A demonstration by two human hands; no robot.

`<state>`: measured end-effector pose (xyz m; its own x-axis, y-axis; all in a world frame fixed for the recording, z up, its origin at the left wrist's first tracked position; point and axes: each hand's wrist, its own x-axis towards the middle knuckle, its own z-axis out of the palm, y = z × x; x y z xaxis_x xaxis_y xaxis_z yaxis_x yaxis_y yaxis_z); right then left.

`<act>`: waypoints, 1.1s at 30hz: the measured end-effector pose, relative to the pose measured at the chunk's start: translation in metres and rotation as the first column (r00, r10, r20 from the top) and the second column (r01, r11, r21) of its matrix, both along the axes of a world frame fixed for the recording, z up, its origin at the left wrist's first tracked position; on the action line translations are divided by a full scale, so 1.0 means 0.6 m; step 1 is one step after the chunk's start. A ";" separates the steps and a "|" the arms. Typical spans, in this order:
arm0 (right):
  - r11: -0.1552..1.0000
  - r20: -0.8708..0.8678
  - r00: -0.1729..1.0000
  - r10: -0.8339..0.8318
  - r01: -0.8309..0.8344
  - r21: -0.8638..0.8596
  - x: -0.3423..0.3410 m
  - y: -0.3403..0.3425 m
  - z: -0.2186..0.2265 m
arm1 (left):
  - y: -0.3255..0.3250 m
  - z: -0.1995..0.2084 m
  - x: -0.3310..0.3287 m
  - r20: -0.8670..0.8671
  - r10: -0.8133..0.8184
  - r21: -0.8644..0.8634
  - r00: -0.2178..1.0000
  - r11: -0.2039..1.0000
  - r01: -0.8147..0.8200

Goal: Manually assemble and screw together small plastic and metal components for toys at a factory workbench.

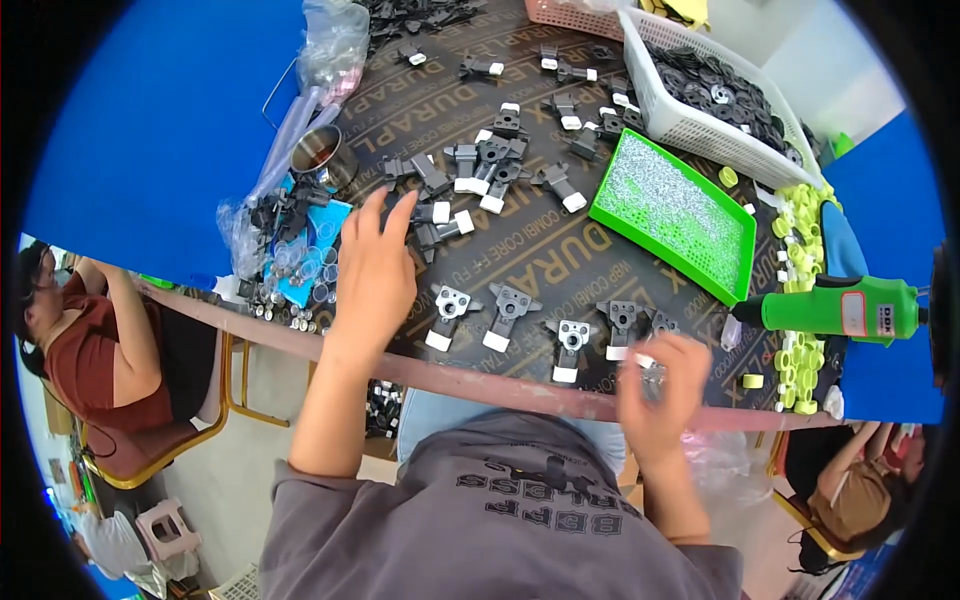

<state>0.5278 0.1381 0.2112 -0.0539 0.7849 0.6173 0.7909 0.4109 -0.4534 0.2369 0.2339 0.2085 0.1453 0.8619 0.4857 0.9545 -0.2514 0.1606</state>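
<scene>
My left hand (378, 280) hovers at the left of the table with its fingers stretched out and apart, holding nothing that I can see. Just beyond its fingertips lie black plastic parts with white ends (440, 230). My right hand (665, 385) is at the front edge, fingers curled into a pinch; whatever is between them is too small or hidden to name. Beside it rests a dark T-shaped part (622, 320), and another (661, 322) is partly covered by the hand. More T-shaped parts stand in a row between my hands, including one with a pale metal centre (571, 345).
A green tray of small silvery pieces (608, 212) lies right of centre. Behind it is a white basket of black parts (720, 150). A green power tool (850, 308) and yellow rings (800, 365) are at right. A metal cup (338, 160) and clear caps (300, 265) sit left.
</scene>
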 end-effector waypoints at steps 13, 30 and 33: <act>0.814 0.371 0.727 0.579 -0.490 -0.312 -0.222 0.266 -0.051 | -0.004 0.002 -0.077 0.381 -0.124 -0.145 0.916 0.971 0.191; 0.415 0.099 0.909 0.405 -0.086 -0.906 0.034 -0.100 0.026 | -0.053 -0.003 -0.079 0.167 -0.383 -0.060 0.909 0.916 0.397; 0.048 0.456 0.884 0.100 0.454 -0.890 0.185 -0.202 -0.196 | -0.047 -0.002 -0.065 0.211 -0.386 -0.112 0.898 0.903 0.414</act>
<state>0.6390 0.0172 0.0935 0.2405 0.6455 -0.7249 0.9359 -0.3523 -0.0032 0.1977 0.2058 0.2071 0.4160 0.8137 0.4060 0.7292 -0.5653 0.3857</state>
